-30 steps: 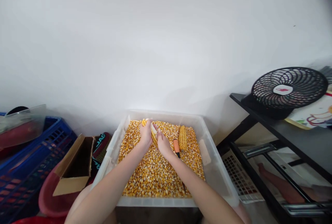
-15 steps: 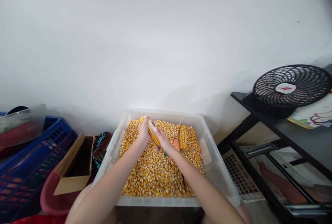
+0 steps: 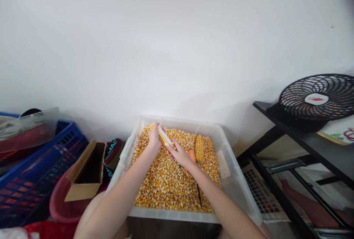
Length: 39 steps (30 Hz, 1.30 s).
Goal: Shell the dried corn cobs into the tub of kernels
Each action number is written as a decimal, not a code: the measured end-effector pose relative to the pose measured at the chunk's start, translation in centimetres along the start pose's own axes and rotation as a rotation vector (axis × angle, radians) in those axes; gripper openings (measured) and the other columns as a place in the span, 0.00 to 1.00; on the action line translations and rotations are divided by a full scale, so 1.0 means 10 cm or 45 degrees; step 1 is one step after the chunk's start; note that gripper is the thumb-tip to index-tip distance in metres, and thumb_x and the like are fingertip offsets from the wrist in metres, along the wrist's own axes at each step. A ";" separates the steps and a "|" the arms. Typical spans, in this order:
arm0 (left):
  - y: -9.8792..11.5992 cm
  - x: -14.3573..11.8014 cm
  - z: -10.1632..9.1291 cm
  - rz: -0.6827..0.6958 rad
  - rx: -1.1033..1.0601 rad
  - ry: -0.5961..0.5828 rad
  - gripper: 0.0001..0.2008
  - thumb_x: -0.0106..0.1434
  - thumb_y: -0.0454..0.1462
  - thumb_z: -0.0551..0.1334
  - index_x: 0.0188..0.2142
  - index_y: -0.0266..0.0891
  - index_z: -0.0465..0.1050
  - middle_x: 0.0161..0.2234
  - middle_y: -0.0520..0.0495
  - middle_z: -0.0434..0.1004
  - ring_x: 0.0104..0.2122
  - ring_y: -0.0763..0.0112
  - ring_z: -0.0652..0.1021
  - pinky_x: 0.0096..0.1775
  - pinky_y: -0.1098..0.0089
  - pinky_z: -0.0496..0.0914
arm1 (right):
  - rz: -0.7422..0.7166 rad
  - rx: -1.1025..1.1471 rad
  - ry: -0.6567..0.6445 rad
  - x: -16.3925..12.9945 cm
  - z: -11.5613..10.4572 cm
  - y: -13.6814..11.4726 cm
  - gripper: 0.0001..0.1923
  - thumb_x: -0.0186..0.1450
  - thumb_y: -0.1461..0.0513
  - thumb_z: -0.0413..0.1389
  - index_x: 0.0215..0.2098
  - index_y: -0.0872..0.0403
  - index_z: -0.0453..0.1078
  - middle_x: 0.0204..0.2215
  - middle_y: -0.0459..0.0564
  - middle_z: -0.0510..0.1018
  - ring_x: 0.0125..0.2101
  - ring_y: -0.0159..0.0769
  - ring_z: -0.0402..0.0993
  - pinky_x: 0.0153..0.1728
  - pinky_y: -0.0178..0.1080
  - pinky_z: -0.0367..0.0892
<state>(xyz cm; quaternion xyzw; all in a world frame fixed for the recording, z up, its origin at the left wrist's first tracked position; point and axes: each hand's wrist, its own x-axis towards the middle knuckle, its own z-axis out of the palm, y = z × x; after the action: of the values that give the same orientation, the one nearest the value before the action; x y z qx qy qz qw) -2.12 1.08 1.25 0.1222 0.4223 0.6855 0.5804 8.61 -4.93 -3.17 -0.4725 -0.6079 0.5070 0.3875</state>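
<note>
A clear plastic bin [image 3: 232, 180] in front of me is filled with loose yellow corn kernels [image 3: 168, 183]. My left hand [image 3: 153, 139] and my right hand [image 3: 179, 153] both grip one corn cob [image 3: 164, 138], held slanted over the far part of the bin. The cob is partly stripped, with pale bare core showing on its upper side. A second, whole corn cob [image 3: 199, 148] lies on the kernels to the right. An orange-handled tool [image 3: 191, 154] lies between that cob and my right hand.
Left of the bin stand an open cardboard box [image 3: 87, 172], a pink basin [image 3: 59, 204] and a blue crate [image 3: 33, 176]. On the right a black shelf [image 3: 306, 139] carries a black fan [image 3: 318, 100]. A white wall is behind.
My head has turned a little, shifting the scene to the right. The cob has been turned in my hands, and my right hand has slid further along it; more bare core shows.
</note>
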 end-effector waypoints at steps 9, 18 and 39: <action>0.01 0.03 -0.02 -0.058 0.008 0.031 0.12 0.48 0.41 0.61 0.28 0.37 0.63 0.18 0.51 0.68 0.18 0.74 0.71 0.22 0.73 0.66 | 0.078 0.118 0.041 0.02 -0.03 0.00 0.29 0.62 0.43 0.37 0.50 0.51 0.62 0.28 0.49 0.70 0.19 0.31 0.64 0.16 0.34 0.61; 0.01 0.07 -0.04 -0.067 0.015 0.041 0.12 0.49 0.42 0.62 0.27 0.37 0.62 0.17 0.53 0.67 0.15 0.75 0.69 0.20 0.74 0.64 | 0.072 0.045 0.047 0.01 -0.03 0.04 0.27 0.62 0.43 0.40 0.42 0.53 0.67 0.19 0.45 0.66 0.15 0.30 0.61 0.15 0.34 0.62; 0.11 0.22 -0.11 -0.091 0.049 -0.043 0.16 0.47 0.46 0.63 0.30 0.38 0.63 0.17 0.54 0.66 0.14 0.73 0.69 0.20 0.71 0.64 | 0.085 0.256 -0.391 -0.13 -0.05 -0.09 0.17 0.61 0.47 0.47 0.33 0.53 0.57 0.23 0.44 0.73 0.22 0.32 0.74 0.28 0.37 0.69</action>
<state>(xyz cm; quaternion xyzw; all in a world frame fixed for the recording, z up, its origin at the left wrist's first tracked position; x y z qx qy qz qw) -4.24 2.60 0.73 0.1295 0.4297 0.6538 0.6092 9.28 -6.07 -2.13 -0.3683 -0.5903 0.6439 0.3182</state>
